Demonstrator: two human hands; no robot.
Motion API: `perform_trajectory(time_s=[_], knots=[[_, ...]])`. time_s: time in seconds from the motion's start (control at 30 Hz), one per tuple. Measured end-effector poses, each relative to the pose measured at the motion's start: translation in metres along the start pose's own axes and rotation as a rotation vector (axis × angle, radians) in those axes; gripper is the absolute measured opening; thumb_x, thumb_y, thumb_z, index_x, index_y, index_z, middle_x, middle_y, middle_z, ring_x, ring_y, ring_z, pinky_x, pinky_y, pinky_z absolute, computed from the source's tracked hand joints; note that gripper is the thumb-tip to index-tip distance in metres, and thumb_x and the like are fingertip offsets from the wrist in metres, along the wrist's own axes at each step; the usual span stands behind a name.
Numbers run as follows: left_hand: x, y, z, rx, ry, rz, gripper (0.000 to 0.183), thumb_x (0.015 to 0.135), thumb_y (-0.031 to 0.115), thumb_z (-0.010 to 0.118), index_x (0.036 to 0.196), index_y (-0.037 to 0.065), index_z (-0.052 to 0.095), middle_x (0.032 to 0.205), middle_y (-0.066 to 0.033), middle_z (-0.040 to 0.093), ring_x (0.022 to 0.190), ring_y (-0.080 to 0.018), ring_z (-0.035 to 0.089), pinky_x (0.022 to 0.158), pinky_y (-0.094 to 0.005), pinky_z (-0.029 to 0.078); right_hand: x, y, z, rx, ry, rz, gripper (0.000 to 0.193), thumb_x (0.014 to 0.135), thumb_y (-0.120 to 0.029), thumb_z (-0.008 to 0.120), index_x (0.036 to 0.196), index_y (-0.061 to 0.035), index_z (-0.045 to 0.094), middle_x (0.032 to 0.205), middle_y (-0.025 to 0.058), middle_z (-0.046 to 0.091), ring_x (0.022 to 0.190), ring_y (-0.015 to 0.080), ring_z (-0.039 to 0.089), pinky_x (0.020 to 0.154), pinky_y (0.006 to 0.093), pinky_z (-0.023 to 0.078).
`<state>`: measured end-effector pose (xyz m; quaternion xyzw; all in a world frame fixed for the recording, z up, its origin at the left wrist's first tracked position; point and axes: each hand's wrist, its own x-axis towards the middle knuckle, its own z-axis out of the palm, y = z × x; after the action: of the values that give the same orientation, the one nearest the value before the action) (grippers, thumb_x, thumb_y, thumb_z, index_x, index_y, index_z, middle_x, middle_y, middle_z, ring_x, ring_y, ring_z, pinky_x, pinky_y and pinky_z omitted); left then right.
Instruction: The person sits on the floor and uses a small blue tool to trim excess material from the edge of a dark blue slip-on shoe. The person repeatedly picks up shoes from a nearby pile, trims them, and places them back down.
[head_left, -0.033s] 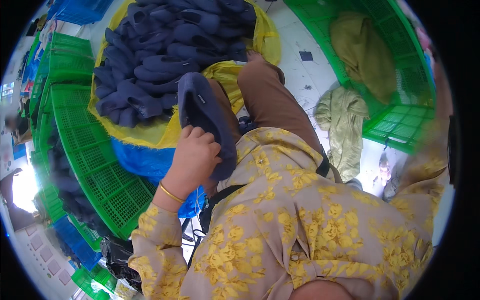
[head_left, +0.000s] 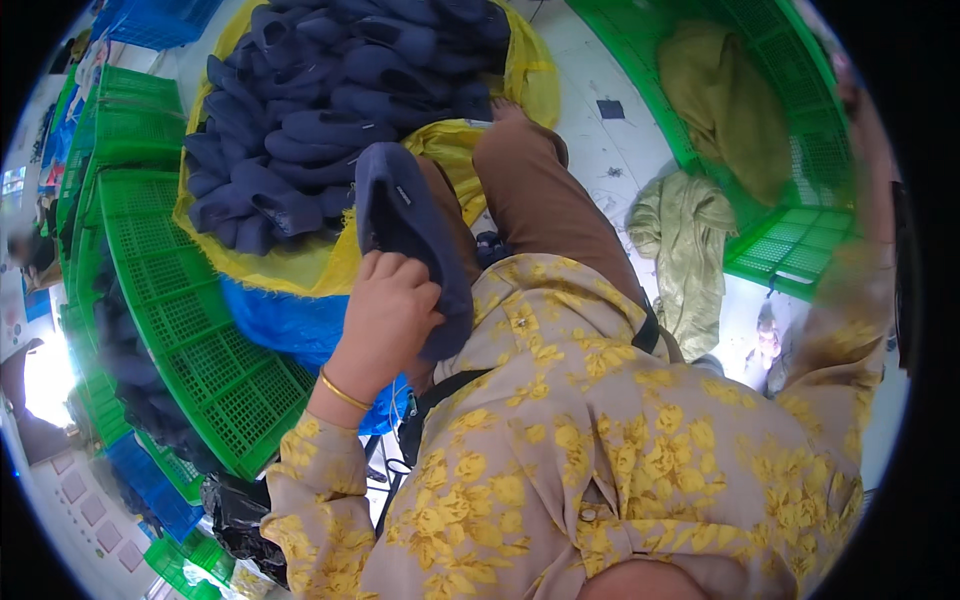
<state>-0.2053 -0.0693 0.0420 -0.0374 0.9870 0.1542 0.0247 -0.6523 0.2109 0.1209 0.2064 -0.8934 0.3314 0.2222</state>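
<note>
My left hand (head_left: 390, 305) is closed round the side of a dark blue slip-on shoe (head_left: 437, 250), its fingers curled over the opening edge. The shoe is held toe up and tilted in front of my lap, with a small pale label inside. Beyond it lies a big heap of similar dark blue shoes (head_left: 330, 135) in an opened yellow sack (head_left: 270, 275). My right hand (head_left: 850, 95) is raised at the far right rim of the view, blurred; its fingers cannot be made out, and nothing held shows there.
Green plastic crates (head_left: 190, 300) stand along the left, with more dark shoes beside them. At the right, a large green crate (head_left: 800, 255) holds olive cloth (head_left: 725, 110), and a pale green cloth (head_left: 685, 240) hangs beside it. Blue plastic sheeting (head_left: 285, 325) lies below the sack.
My right arm has shifted slightly at the right rim, and the hand shows a little more there. My left hand and the shoe have hardly moved.
</note>
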Motion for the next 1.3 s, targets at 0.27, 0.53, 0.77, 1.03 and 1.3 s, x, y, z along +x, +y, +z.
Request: perform_trajectory(time_s=[0.27,0.53,0.77,1.03,1.3], knots=[[-0.04,0.024,0.019,-0.239,0.177,-0.443,0.029,0.071,0.017,0.079,0.093,0.005,0.063,0.084,-0.009,0.056,0.082,-0.0296,0.055,0.074,-0.0385,0.045,-0.2,-0.153,0.079,0.73,-1.162,-0.182,0.014,0.09,-0.01,0.061,0.104,-0.0103,0.062,0.088,0.0032,0.065,0.083,0.0152,0.063,0.074,0.0292,0.049],[-0.053,0.033,0.019,-0.566,0.306,-0.544,0.021,0.071,0.003,0.076,0.088,0.002,0.064,0.08,-0.0075,0.053,0.072,-0.0222,0.052,0.063,-0.031,0.044,-0.255,-0.193,0.084,0.716,-1.46,-0.384,0.018,0.085,-0.008,0.064,0.102,-0.0053,0.063,0.086,0.0148,0.067,0.076,0.0333,0.065,0.069,0.0352,0.051],[-0.049,0.033,0.023,-0.589,0.354,-0.501,0.021,0.069,-0.002,0.076,0.086,0.003,0.064,0.081,-0.0076,0.054,0.074,-0.0208,0.053,0.063,-0.0297,0.044,-0.245,-0.196,0.081,0.728,-1.666,0.29,0.016,0.087,-0.004,0.063,0.103,-0.0034,0.061,0.086,0.0101,0.066,0.072,0.0208,0.063,0.068,0.0286,0.048],[-0.056,0.027,0.023,-0.716,0.327,-0.462,0.021,0.071,-0.002,0.073,0.089,0.004,0.064,0.088,-0.0082,0.057,0.081,-0.0236,0.055,0.07,-0.0298,0.044,-0.246,-0.199,0.091,0.754,-1.302,-0.376,0.031,0.076,0.003,0.06,0.104,-0.0075,0.066,0.089,0.0148,0.068,0.081,0.0334,0.067,0.071,0.0382,0.053],[-0.057,0.024,0.027,-0.67,0.322,-0.388,0.022,0.071,-0.003,0.072,0.09,0.004,0.063,0.088,-0.0081,0.057,0.083,-0.0256,0.053,0.072,-0.0317,0.043,-0.255,-0.192,0.089,0.675,-1.626,-0.508,0.046,0.066,0.009,0.059,0.109,-0.0046,0.067,0.1,0.0143,0.07,0.09,0.0334,0.067,0.079,0.0372,0.053]])
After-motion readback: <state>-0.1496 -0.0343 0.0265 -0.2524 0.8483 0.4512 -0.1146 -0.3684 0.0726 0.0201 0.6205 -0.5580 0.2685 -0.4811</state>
